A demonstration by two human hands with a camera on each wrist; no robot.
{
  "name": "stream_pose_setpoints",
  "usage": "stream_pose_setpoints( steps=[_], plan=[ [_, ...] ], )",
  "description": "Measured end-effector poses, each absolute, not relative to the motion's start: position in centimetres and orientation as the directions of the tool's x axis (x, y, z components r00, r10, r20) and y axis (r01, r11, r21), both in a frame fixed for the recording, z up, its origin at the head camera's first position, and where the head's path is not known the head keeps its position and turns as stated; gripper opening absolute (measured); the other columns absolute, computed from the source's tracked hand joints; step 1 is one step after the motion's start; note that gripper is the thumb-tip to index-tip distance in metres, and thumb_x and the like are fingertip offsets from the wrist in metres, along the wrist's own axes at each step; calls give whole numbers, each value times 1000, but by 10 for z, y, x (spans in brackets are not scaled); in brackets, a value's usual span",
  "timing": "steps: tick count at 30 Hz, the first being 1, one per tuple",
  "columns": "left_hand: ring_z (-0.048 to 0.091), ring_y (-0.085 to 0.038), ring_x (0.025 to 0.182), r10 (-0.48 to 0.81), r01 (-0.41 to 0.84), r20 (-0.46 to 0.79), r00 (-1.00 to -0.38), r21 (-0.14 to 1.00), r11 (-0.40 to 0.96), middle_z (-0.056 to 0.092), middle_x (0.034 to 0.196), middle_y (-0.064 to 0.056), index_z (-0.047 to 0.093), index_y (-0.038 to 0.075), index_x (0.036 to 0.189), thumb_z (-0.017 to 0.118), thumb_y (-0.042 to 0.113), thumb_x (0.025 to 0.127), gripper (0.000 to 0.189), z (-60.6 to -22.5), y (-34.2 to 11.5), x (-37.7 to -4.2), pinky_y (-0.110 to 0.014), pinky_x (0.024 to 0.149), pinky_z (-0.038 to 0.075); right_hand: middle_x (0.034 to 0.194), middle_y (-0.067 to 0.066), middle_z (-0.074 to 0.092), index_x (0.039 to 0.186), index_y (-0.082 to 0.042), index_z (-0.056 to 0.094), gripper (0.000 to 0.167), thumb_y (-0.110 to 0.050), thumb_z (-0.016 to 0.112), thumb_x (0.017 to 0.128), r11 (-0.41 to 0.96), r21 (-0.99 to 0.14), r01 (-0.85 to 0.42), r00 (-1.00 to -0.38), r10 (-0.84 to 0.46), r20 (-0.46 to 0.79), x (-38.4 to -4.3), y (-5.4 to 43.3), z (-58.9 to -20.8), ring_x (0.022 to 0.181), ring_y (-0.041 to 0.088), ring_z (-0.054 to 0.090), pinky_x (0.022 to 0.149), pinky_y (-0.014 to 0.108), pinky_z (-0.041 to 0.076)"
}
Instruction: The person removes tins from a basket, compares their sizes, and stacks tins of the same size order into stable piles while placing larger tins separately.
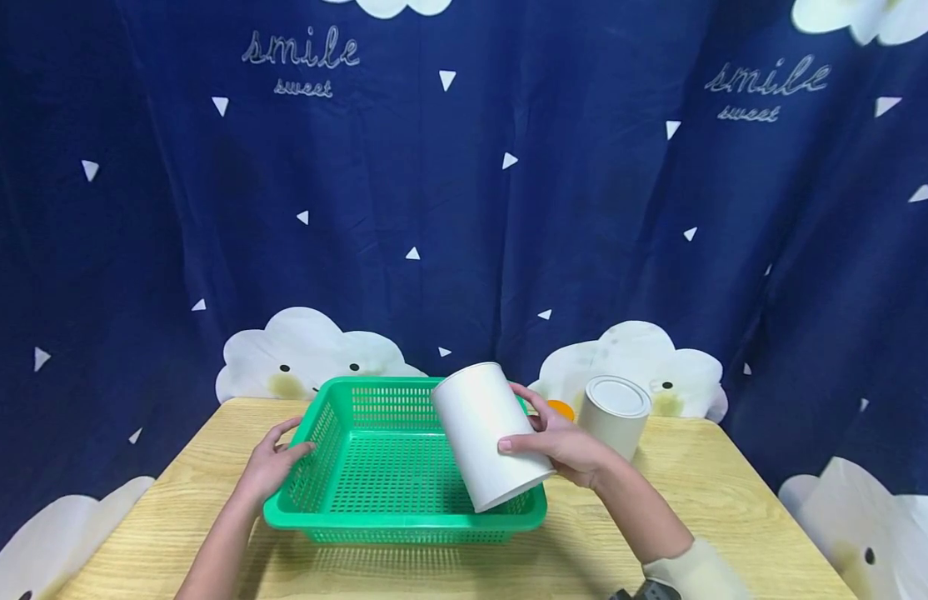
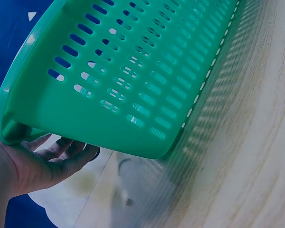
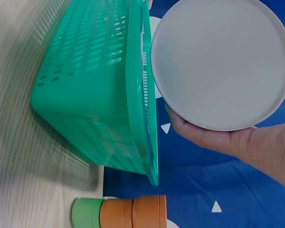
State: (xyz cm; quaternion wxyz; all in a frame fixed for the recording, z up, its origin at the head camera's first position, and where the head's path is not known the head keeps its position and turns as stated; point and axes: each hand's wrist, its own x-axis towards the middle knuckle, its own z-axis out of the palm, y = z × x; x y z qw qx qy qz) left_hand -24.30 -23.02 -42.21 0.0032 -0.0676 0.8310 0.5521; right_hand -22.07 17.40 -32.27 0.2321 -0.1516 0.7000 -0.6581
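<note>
A green plastic basket (image 1: 392, 471) with slotted walls stands on the table. My left hand (image 1: 272, 462) grips its left rim, thumb on top; in the left wrist view the fingers (image 2: 78, 159) curl beneath the rim. Over the basket's right side, my right hand (image 1: 565, 442) holds a white cylindrical can (image 1: 482, 437), which leans to the left. The right wrist view faces the can's round flat end (image 3: 223, 64), with the thumb along its side. Parts of the right fingers are hidden behind the can.
Another white can (image 1: 616, 412), upright with a round lid, stands to the right of the basket. An orange round top (image 1: 561, 409) shows behind my right hand; the right wrist view has orange and green cylinders (image 3: 116, 212) in a stack. A blue curtain (image 1: 464, 208) hangs behind the wooden table (image 1: 704, 517).
</note>
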Motion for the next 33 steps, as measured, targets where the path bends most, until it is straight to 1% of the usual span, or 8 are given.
stream_pose_setpoints(
  steps=[6, 10, 14, 19, 23, 27, 30, 33],
  plan=[
    [57, -40, 107, -109, -116, -79, -991, 913, 391, 37, 136, -37, 21, 5, 147, 53, 28, 94, 66, -422, -230, -242, -38, 73, 53, 123, 15, 49, 150, -23, 4, 97, -15, 71, 80, 91, -991, 95, -830, -543, -129, -218, 186, -321, 95, 22, 64, 80, 37, 53],
    [59, -36, 103, -110, -116, -80, -991, 917, 381, 39, 135, -37, 22, 5, 147, 53, 27, 94, 65, -423, -230, -242, -37, 73, 53, 128, 15, 47, 151, -22, 2, 96, -13, 69, 82, 79, -994, 80, -818, -565, -111, -217, 195, -322, 97, 22, 63, 81, 37, 52],
    [61, -32, 100, -108, -113, -77, -991, 918, 380, 39, 135, -37, 22, 4, 147, 53, 26, 94, 65, -422, -229, -242, -37, 72, 53, 126, 14, 48, 151, -18, -1, 97, -14, 68, 83, 68, -996, 53, -799, -596, -84, -216, 205, -322, 99, 21, 62, 82, 37, 52],
    [61, -31, 99, -111, -115, -78, -991, 917, 382, 40, 134, -36, 22, 4, 146, 53, 26, 94, 64, -421, -229, -241, -37, 72, 53, 124, 9, 48, 150, -18, 0, 94, -10, 66, 84, 50, -998, 32, -764, -643, -56, -215, 216, -324, 104, 22, 60, 84, 39, 52],
    [60, -35, 102, -111, -115, -78, -991, 917, 382, 39, 135, -37, 22, 4, 147, 53, 26, 94, 65, -422, -229, -241, -37, 73, 53, 124, 7, 48, 150, -21, 3, 91, -10, 65, 84, 35, -999, 8, -746, -665, -29, -215, 227, -327, 106, 22, 60, 85, 40, 52],
    [54, -45, 111, -105, -114, -79, -991, 917, 383, 34, 138, -38, 21, 4, 147, 52, 27, 94, 66, -423, -230, -241, -39, 74, 53, 127, 7, 46, 150, -26, 4, 89, -10, 63, 85, 1, -1000, -16, -709, -706, 11, -215, 240, -331, 110, 22, 57, 87, 42, 51],
    [52, -45, 113, -104, -113, -79, -991, 917, 383, 35, 138, -37, 21, 4, 147, 52, 27, 94, 66, -423, -230, -241, -39, 74, 53, 131, 4, 44, 150, -28, 4, 88, -9, 62, 86, -29, -999, -32, -677, -735, 44, -216, 249, -334, 114, 22, 55, 89, 42, 51],
    [55, -43, 110, -110, -114, -77, -991, 916, 384, 37, 136, -37, 21, 5, 147, 52, 26, 94, 65, -422, -230, -241, -38, 74, 53, 134, 2, 42, 150, -30, 5, 87, -8, 61, 86, -57, -997, -43, -650, -756, 72, -218, 257, -338, 118, 21, 52, 91, 42, 50]
  ],
)
